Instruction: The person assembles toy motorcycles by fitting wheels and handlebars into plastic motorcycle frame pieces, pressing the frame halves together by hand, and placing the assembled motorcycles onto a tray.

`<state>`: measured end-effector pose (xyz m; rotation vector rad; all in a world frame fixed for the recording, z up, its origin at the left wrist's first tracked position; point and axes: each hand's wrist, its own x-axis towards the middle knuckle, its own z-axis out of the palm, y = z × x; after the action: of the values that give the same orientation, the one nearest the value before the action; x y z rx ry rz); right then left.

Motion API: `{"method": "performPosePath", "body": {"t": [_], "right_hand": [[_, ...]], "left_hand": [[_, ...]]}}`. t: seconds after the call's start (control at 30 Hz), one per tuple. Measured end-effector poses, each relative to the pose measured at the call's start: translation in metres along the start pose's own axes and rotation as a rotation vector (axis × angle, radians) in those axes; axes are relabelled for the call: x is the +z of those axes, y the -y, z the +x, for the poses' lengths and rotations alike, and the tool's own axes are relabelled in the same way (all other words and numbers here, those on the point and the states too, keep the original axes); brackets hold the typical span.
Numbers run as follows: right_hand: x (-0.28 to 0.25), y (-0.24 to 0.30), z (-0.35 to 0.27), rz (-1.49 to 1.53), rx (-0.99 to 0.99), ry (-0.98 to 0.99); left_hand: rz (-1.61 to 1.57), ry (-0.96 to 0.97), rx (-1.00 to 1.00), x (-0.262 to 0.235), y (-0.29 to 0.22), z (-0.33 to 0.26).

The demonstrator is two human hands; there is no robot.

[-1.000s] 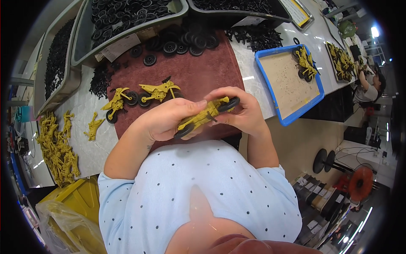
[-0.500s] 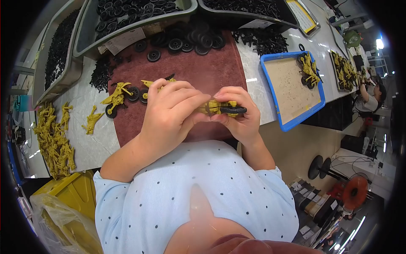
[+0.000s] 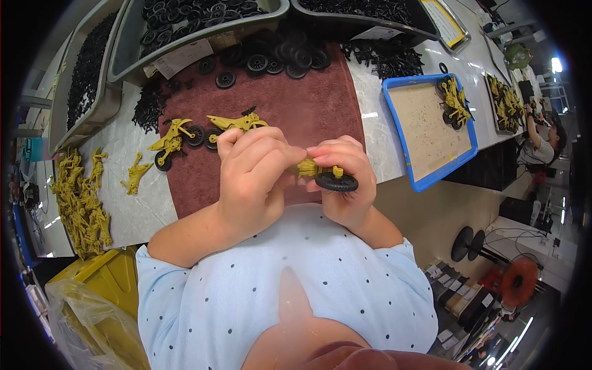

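Between both hands, above the near part of the red-brown cloth [image 3: 308, 105], is a yellow toy motorcycle [image 3: 308, 167] with a black wheel [image 3: 337, 181] at its right end. My left hand [image 3: 256, 169] is closed round its left side, and the fingers hide much of it. On the right end, beside the wheel, my right hand [image 3: 351, 166] grips with thumb and fingers. Two more yellow toy motorcycles lie on the cloth past my left hand: one with black wheels [image 3: 169, 142], the other [image 3: 234, 122] partly covered by that hand.
Yellow body parts [image 3: 80, 203] are heaped at the left table edge. Grey bins [image 3: 200, 49] of black wheels and small parts line the back. At right stands a blue-rimmed tray [image 3: 398, 135] with assembled motorcycles; a person [image 3: 546, 145] sits farther off.
The toy in my hands has turned, so its black wheel now shows its broad face. My left hand has shifted slightly, showing more of the motorcycle behind it.
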<state>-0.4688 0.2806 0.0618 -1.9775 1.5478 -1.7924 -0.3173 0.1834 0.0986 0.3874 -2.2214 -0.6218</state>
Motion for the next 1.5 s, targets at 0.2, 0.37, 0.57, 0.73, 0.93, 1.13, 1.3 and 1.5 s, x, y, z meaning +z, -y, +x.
{"method": "performPosePath", "body": {"t": [0.2, 0.37, 0.57, 0.73, 0.93, 1.13, 1.3, 1.5], "right_hand": [[0.003, 0.005, 0.001, -0.006, 0.035, -0.028], [-0.001, -0.001, -0.006, 0.164, 0.277, 0.022], [-0.022, -0.011, 0.011, -0.214, -0.011, 0.071], [-0.016, 0.000, 0.019, -0.376, -0.011, 0.061], [0.001, 0.004, 0.014, -0.385, 0.144, 0.026], [0.002, 0.007, 0.014, -0.443, 0.151, 0.039], [0.008, 0.014, 0.015, -0.335, 0.331, 0.017], [0.016, 0.018, 0.021, -0.300, 0.389, -0.040]], "left_hand": [[-0.004, 0.012, -0.013, 0.000, 0.000, -0.001], [0.008, 0.130, -0.068, -0.003, 0.009, 0.008], [0.211, 0.084, 0.014, -0.001, 0.012, 0.003], [0.363, 0.043, 0.108, 0.003, 0.007, 0.003], [0.436, -0.042, 0.144, 0.009, 0.007, -0.002], [0.208, -0.058, 0.121, 0.007, 0.019, -0.005], [0.260, -0.114, 0.293, 0.006, 0.018, -0.003], [0.258, -0.130, 0.331, 0.005, 0.016, -0.001]]}}
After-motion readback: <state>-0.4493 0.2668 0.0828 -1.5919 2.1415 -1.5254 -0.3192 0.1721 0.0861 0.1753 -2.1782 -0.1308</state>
